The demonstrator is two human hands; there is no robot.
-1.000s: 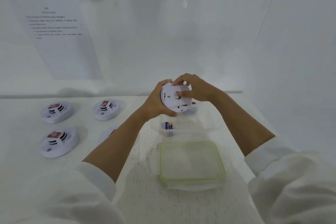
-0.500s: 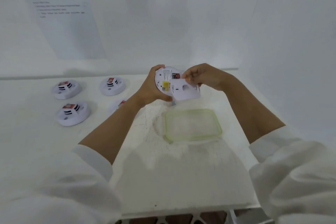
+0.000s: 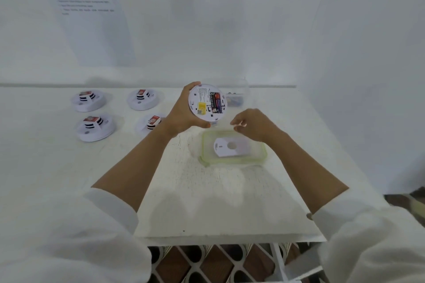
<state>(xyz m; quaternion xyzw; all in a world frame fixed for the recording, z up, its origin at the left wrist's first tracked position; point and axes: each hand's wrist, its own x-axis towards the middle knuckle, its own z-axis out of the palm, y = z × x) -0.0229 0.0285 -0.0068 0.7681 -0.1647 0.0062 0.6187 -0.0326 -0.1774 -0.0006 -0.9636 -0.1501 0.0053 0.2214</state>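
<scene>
My left hand (image 3: 181, 114) grips a round white smoke detector (image 3: 207, 102) above the table, its back turned toward me. The battery bay is uncovered and shows dark batteries (image 3: 215, 101) beside a yellow sticker. The detector's white back cover (image 3: 231, 146) lies flat on the green-rimmed container lid (image 3: 262, 156). My right hand (image 3: 253, 125) hovers just above the lid's far edge, fingers loosely curled and holding nothing.
Several more white smoke detectors (image 3: 88, 100) sit in rows on the left of the white table (image 3: 207, 202). A clear plastic container (image 3: 236, 96) with small items stands behind the held detector. Printed sheets (image 3: 89, 18) hang on the back wall. The table's front edge is close to me.
My right hand pulled the back cover off the detector, laid it on the green-rimmed lid and let go. The battery bay is now exposed. The left hand kept hold of the detector.
</scene>
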